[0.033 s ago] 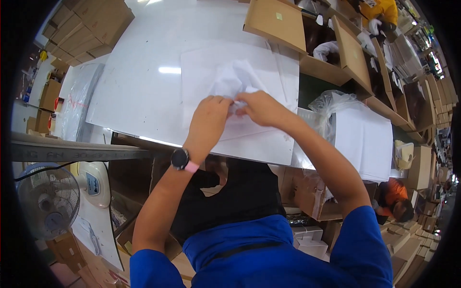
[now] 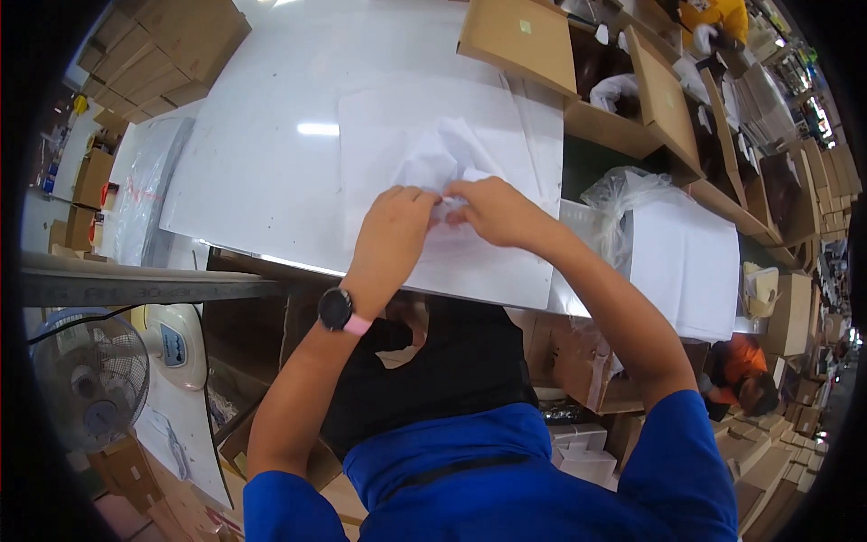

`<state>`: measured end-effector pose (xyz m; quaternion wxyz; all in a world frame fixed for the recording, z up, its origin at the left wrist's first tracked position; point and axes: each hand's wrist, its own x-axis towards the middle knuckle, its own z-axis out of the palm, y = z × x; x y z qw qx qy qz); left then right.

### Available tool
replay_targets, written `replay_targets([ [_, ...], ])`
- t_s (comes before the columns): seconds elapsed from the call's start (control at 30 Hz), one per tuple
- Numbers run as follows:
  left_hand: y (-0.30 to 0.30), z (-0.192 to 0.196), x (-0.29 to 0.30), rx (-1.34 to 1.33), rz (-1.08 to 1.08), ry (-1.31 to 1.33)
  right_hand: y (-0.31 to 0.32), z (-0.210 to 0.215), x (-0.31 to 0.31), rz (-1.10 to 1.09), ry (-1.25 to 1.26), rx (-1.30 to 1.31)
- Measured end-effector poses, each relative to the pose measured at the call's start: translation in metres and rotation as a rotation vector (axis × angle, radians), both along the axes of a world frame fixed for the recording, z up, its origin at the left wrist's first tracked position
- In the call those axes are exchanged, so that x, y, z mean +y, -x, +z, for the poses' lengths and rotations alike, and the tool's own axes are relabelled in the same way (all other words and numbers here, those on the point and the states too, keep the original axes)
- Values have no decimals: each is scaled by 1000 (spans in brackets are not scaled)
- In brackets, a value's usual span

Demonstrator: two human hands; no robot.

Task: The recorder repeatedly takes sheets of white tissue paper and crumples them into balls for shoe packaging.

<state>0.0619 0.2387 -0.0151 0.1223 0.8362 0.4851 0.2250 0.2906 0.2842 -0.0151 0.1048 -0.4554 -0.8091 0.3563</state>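
Observation:
My left hand and my right hand meet over a white table. Both are closed in a pinch on a crumpled white paper sheet, bunched up between and beyond my fingertips. The fingers partly cover its near edge, and whatever may be inside the folds is hidden. Flat white sheets lie under it on the tabletop. A dark round watch with a pink strap is on my left wrist.
Open cardboard boxes line the right side. Below them lie a white sheet stack and clear plastic. A grey rail and fan stand at left. Cartons fill the far left. People in orange and yellow are at right.
Almost nothing differs. My left forearm and watch have shifted very slightly left, and the paper's folds have changed a little between my pinching fingers.

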Motion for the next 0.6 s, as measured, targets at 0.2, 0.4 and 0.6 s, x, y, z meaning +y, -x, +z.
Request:
replay_targets([
  [0.2, 4, 1, -2, 53, -8, 73, -4, -8, 4, 43, 20, 5],
  [0.4, -52, 29, -36, 7, 43, -60, -3, -16, 95, 186, 399, -270],
  [0.6, -38, -22, -28, 218, 157, -151, 5, -7, 112, 92, 684, -303],
])
